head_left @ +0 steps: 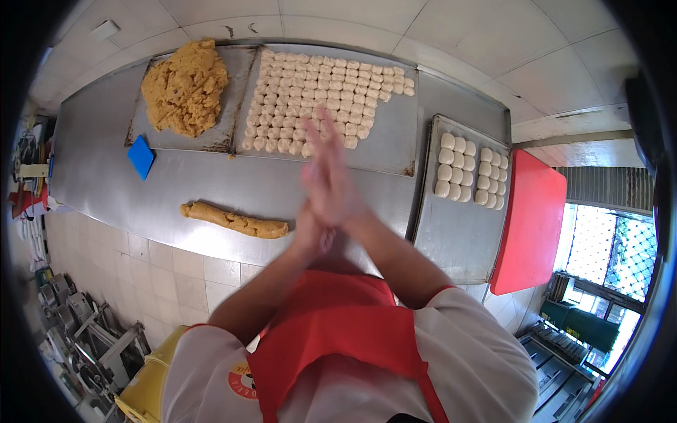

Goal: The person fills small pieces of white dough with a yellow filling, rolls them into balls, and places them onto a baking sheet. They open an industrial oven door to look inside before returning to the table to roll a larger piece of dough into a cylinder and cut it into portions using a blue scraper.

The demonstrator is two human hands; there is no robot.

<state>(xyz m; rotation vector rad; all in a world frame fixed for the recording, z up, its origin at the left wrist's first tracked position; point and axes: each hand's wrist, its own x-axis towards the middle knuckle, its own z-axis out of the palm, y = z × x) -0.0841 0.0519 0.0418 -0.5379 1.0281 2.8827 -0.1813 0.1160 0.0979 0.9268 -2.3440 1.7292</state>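
My two hands meet palm to palm above the steel table's front edge, smeared by motion. My right hand [333, 192] lies over much of my left hand [309, 227]; its fingers are straight and point away from me. The left fingers also look stretched out, but are partly covered. Whether anything is between the palms is hidden. Just left of them a thick roll of orange-brown filling [236, 220] lies on the table. Beyond the hands, a metal tray [391, 151] holds many small pale dough pieces [310, 99] in close rows.
Far left, a large mound of orange-brown filling [185, 88] sits on a tray beside a blue scraper [141, 157]. At the right, a tray [451, 236] carries two blocks of smooth, rounded dough pieces [455, 168]. A red board [532, 218] lies past it. A tiled wall borders the far side.
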